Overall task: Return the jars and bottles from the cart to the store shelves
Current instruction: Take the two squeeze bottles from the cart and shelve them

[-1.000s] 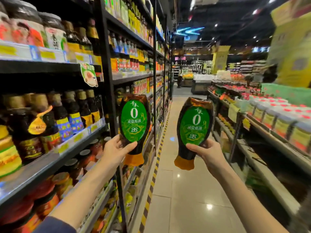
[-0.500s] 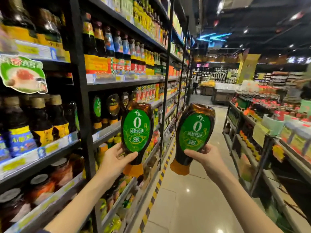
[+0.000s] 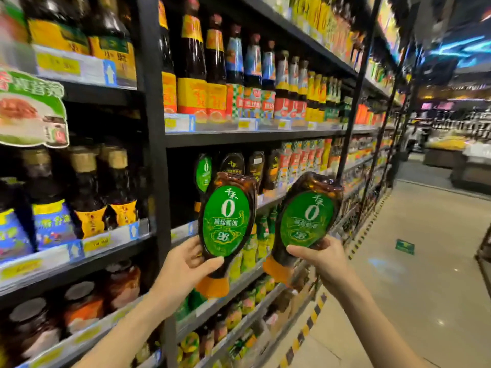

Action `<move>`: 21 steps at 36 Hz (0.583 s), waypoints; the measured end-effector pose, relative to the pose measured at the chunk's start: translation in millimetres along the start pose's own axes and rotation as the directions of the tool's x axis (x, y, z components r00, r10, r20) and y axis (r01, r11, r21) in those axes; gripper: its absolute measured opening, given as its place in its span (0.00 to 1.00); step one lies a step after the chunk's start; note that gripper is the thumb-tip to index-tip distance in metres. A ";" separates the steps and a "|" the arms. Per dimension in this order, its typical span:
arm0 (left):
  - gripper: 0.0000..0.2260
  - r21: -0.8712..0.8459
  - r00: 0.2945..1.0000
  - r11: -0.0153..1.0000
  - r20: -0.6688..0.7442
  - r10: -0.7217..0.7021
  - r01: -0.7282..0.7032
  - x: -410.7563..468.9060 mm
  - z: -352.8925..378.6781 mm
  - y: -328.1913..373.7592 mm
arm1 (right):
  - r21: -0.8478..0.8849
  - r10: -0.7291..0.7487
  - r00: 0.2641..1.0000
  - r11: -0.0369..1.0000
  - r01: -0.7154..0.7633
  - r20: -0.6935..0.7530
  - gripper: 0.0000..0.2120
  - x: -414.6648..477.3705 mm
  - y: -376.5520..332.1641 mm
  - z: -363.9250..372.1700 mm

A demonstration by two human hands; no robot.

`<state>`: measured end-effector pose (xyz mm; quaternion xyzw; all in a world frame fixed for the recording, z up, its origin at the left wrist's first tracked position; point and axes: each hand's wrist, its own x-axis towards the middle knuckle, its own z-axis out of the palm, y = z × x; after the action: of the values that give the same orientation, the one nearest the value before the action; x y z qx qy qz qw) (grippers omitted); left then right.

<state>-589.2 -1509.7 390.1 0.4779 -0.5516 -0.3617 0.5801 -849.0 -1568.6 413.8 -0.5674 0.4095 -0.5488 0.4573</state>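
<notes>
I hold two dark squeeze bottles of oyster sauce, each with a green oval label and an orange cap pointing down. My left hand (image 3: 183, 264) grips the left bottle (image 3: 225, 221) near its neck. My right hand (image 3: 322, 257) grips the right bottle (image 3: 305, 221), which tilts to the right. Both bottles hang in front of the middle shelf (image 3: 276, 200). A matching green-label bottle (image 3: 204, 172) stands on that shelf just behind the left bottle, with similar dark bottles beside it. The cart is not in view.
Black shelving (image 3: 152, 155) on my left carries rows of sauce bottles above and jars (image 3: 79, 306) below. A green hanging sign (image 3: 32, 110) sticks out at the far left. The tiled aisle floor (image 3: 425, 261) runs along the right, edged by a yellow-black stripe (image 3: 310, 317).
My view has moved forward along the aisle and turned left toward the shelving. Both bottles stay in my hands and are now nearer the shelf with the matching bottles.
</notes>
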 end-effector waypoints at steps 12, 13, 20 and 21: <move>0.31 0.008 0.981 1.000 -0.193 -0.001 0.003 63.7 -28.7 -6.5 | 0.070 -0.096 0.967 0.994 0.081 0.234 0.13 150.3 2.1 74.3; 0.32 0.008 0.977 1.000 -0.213 -0.009 0.011 67.3 -29.9 -6.7 | 0.072 -0.103 0.962 0.994 0.087 0.251 0.13 160.2 3.3 79.3; 0.24 0.027 0.941 0.999 -0.337 -0.027 0.038 80.2 -25.8 -13.3 | 0.089 -0.150 0.912 0.988 0.125 0.383 0.14 215.2 18.0 107.6; 0.23 0.034 0.935 0.999 -0.354 -0.026 0.040 81.5 -24.3 -14.9 | 0.093 -0.151 0.905 0.988 0.124 0.399 0.14 222.0 21.1 111.3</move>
<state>-553.0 -1587.3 401.5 0.5562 -0.4375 -0.2682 0.6538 -723.4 -1780.7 450.8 -0.6807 0.2471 -0.4635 0.5106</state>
